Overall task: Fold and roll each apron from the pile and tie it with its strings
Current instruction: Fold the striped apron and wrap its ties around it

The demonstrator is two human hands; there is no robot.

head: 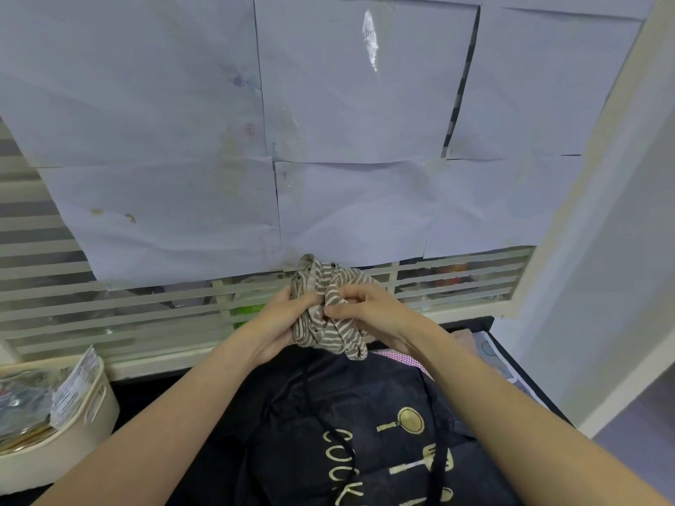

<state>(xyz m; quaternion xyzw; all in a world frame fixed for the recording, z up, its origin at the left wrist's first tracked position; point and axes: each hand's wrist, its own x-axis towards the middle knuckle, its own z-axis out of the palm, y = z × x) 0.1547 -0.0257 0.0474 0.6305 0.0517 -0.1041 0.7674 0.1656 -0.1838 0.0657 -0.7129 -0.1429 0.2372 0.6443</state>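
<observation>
Both hands, left hand (283, 315) and right hand (369, 312), are gripping the rolled brown-and-cream striped cloth apron (321, 304) between them, apparently tying it; next, cinching its strings tight.

A single wide-angle camera is looking forward and down from the person's head, close over both forearms. It is facing a paper-covered window (328, 140) straight ahead, with the dark surface (153, 392) lying just beneath.
</observation>
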